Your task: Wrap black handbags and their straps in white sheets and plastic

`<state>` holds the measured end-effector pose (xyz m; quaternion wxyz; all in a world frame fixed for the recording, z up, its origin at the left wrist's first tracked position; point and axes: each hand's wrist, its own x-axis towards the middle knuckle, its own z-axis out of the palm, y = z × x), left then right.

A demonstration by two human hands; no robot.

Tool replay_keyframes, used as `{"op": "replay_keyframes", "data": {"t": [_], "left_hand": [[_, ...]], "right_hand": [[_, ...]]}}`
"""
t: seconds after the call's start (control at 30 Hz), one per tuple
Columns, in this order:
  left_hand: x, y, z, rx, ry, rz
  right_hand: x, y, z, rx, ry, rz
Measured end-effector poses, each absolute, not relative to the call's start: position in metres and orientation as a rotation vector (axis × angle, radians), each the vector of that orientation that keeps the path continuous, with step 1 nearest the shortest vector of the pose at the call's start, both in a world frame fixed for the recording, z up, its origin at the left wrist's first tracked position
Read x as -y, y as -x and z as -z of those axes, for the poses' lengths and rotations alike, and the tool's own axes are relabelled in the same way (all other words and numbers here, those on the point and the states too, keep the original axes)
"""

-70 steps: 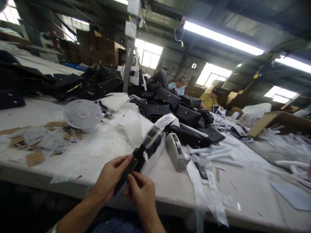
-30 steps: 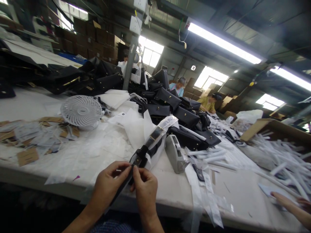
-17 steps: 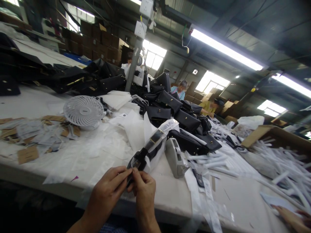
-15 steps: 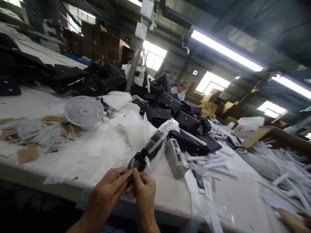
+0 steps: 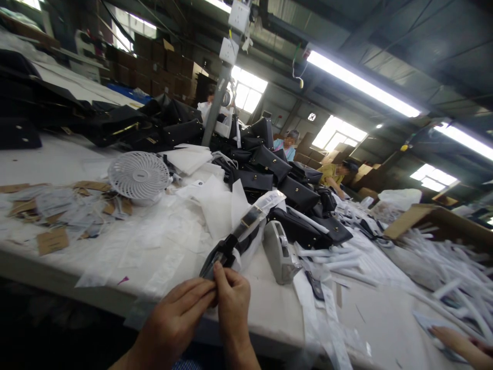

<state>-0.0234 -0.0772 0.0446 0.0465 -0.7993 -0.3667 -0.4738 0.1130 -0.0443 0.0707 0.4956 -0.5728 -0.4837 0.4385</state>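
Note:
A black strap [image 5: 210,261] runs away from me across the near part of the table, its far part covered in clear plastic wrap [image 5: 269,201]. My left hand [image 5: 175,313] is closed round the strap's near end, the fingertips pressed together. Beside it, my right hand [image 5: 234,298] pinches the same strap between thumb and fingers. Both hands meet at the table's front edge, and the palms hide the strap's end. A grey tape dispenser [image 5: 274,252] stands just beyond and right of my right hand.
Black handbags [image 5: 269,163] are heaped behind the strap. On the left are a white fan [image 5: 138,176], white sheets [image 5: 188,158] and brown tags [image 5: 53,240]. White tubes [image 5: 442,257] spill by a cardboard box [image 5: 414,218]. Another person's hand [image 5: 449,338] reaches in at lower right.
My left hand has slid down and slightly towards me along the strap. My right thumb has shifted a little up it. The view has moved slightly; the other person's hand shifted left.

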Motion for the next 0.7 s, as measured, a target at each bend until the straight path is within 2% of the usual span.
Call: {"op": "replay_keyframes", "data": {"t": [0.07, 0.2, 0.27, 0.57, 0.7], "left_hand": [[0.082, 0.031, -0.045, 1.247, 2.415, 1.556], [0.091, 0.037, -0.041, 1.819, 2.191, 1.709], [0.093, 0.036, -0.039, 1.907, 2.196, 1.724], [0.113, 0.058, -0.011, 1.361, 2.455, 1.633], [0.131, 0.079, 0.010, 1.291, 2.566, 1.550]], "right_hand": [[0.045, -0.113, -0.074, 1.181, 1.405, -1.110], [0.047, -0.113, -0.081, 1.167, 1.464, -1.118], [0.047, -0.112, -0.082, 1.174, 1.467, -1.098], [0.048, -0.111, -0.077, 1.148, 1.462, -1.091], [0.049, -0.113, -0.076, 1.155, 1.464, -1.087]]}}
